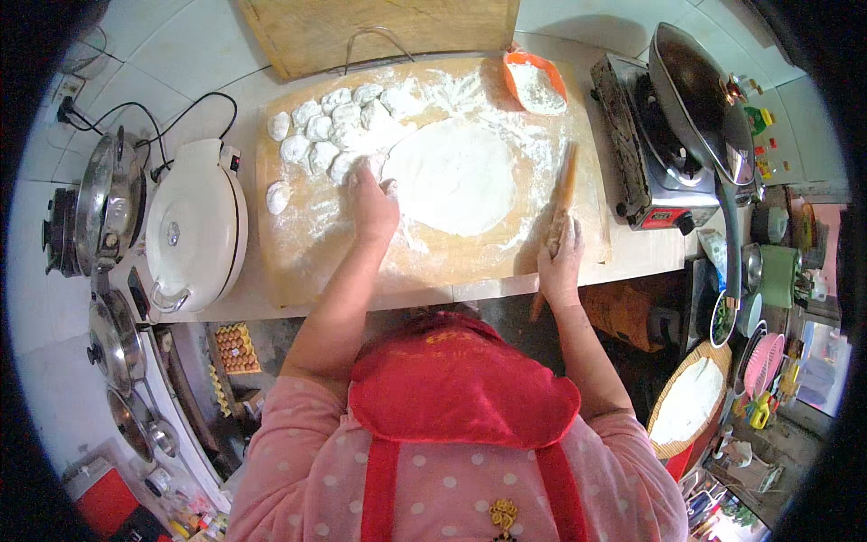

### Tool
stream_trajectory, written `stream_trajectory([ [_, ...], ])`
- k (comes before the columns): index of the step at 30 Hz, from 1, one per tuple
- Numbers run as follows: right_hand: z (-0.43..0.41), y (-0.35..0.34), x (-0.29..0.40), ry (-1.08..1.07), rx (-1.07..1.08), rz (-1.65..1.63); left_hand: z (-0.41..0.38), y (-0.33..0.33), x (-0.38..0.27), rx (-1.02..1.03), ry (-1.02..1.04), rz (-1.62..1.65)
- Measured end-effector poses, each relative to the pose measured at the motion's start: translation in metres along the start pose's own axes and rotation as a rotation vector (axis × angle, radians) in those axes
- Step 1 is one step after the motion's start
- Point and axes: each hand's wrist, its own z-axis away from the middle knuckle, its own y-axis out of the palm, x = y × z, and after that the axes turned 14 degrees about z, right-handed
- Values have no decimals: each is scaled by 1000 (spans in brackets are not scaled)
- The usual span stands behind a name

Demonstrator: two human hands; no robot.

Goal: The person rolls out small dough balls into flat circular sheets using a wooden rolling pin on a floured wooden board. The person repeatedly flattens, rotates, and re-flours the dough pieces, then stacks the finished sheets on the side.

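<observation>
A wide, flat round of rolled dough lies on a floured wooden board. My left hand is at the round's left edge, beside the nearest floured dough balls. Its thumb stands apart from the fingers, whose tips blend into the white flour and dough; whether they pinch anything is unclear. My right hand grips a wooden rolling pin at the board's right side, off the dough. Several floured dough balls cluster at the upper left, and a single ball sits apart below them.
An orange scoop of flour rests at the board's upper right. Further right, a wok leans over a gas stove, its handle pointing toward me. A white electric griddle stands left. Low right, a woven tray holds a white sheet.
</observation>
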Motion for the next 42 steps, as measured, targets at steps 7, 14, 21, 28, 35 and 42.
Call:
stream_trajectory([
  [7, -15, -17, -13, -136, 68, -57, -21, -1, 14, 71, -41, -65],
  [14, -31, -22, 46, -169, 316, -484, 7, 6, -32, 117, 408, -120],
  [21, -74, -11, 30, -591, 105, -59, -5, 21, -46, 327, 625, -301],
  [28, -120, -10, 22, -872, 79, -104, 21, -15, -39, 552, 426, -336],
  [35, -114, 22, 30, -885, 85, -74, 8, -11, 15, 363, 555, -395],
  [42, -18, -4, 7, -903, 212, 90, 84, -41, 23, 432, 548, -301],
])
